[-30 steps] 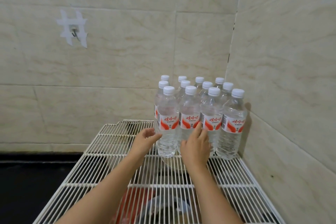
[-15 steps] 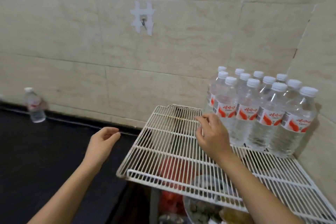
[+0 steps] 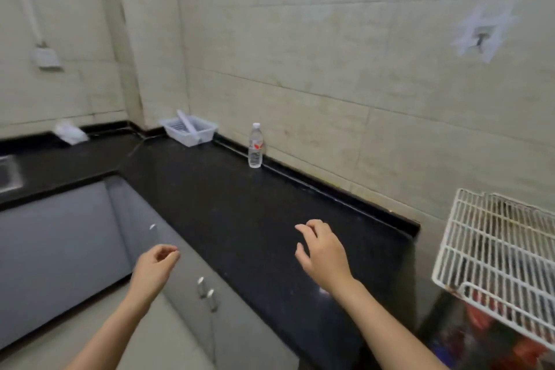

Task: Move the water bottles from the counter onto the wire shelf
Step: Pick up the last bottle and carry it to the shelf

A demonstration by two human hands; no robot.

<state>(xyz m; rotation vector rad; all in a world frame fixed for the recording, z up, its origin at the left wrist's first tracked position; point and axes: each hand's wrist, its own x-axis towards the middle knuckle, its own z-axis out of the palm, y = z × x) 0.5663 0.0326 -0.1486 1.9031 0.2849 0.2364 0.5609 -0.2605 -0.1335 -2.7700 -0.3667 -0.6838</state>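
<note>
One clear water bottle with a white cap and red label stands upright on the black counter, against the tiled back wall. The white wire shelf shows only its left part at the right edge; the bottles on it are out of frame. My right hand hovers over the counter with fingers spread and holds nothing, well short of the bottle. Off the counter's front edge, over the grey cabinets, my left hand is loosely curled and empty.
A white plastic basket sits at the counter's back corner, a crumpled white bag further left. Part of a sink shows at the far left. Grey cabinet doors run below the counter. Red items lie beneath the shelf.
The view has swung left from the shelf to the counter. Both hands left the stacked bottles and shelf; they now hang empty over the counter and cabinets.
</note>
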